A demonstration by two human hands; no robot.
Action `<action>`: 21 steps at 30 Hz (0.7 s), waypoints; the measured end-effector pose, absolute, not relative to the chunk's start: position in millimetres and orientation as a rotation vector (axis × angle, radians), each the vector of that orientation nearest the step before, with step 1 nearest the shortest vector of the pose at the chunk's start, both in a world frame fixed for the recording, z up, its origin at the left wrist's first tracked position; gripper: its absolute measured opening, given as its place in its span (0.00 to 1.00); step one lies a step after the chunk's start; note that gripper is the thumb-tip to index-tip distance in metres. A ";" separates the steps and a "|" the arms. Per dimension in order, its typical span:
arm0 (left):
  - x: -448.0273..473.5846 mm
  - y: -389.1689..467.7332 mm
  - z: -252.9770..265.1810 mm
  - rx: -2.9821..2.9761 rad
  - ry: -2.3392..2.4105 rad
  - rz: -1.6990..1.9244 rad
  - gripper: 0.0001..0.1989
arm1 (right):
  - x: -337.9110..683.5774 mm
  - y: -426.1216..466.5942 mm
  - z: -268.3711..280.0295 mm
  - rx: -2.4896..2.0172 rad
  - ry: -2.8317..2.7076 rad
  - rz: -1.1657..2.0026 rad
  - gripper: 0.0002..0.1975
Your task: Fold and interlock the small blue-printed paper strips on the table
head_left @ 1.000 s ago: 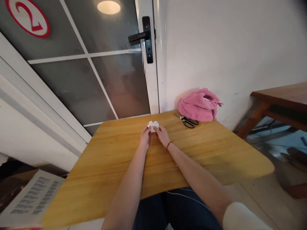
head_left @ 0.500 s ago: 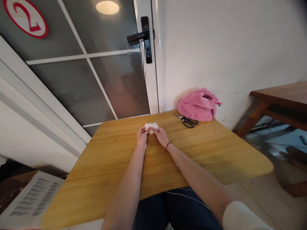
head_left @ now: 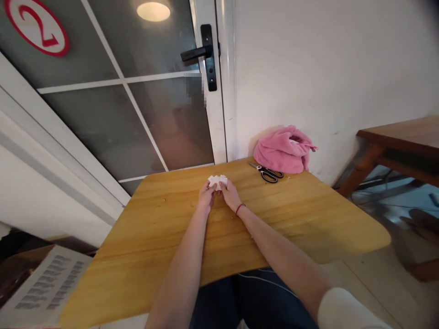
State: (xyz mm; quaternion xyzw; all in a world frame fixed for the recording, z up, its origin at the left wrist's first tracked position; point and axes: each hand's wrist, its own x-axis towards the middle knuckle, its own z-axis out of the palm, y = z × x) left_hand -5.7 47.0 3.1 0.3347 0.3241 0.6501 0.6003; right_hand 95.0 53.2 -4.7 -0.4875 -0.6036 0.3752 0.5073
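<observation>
A small piece of white folded paper [head_left: 217, 181] with a jagged, pointed upper edge is held between my two hands above the wooden table [head_left: 164, 246]. My left hand [head_left: 206, 195] grips its left side, thumb on the near face. On the other side, my right hand [head_left: 230, 195], with a red band at the wrist, pinches the right part. Both thumbs lie close together on the paper. The other fingers are mostly hidden behind and under it.
Black-handled scissors [head_left: 267, 173] lie at the table's back right, beside a pink plush cloth bag [head_left: 284, 150] against the wall. A glazed door [head_left: 164, 114] with a black handle stands behind the table. At lower left is a printed cardboard box [head_left: 48, 283].
Both hands and the paper have shifted very slightly to the right. The thumbs have moved a little apart, so more of the paper's front face shows.
</observation>
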 end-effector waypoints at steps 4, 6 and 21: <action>-8.1 50.6 -2.6 0.743 0.851 1.570 0.17 | 97.9 51.7 -5.2 -1.241 -1.558 0.872 0.16; -9.1 52.0 -4.3 0.705 0.897 1.618 0.18 | 98.3 50.4 -4.7 -1.276 -1.566 0.831 0.17; 0.7 48.3 1.8 0.598 0.824 1.614 0.14 | 99.9 58.3 -7.2 -1.138 -1.492 0.877 0.19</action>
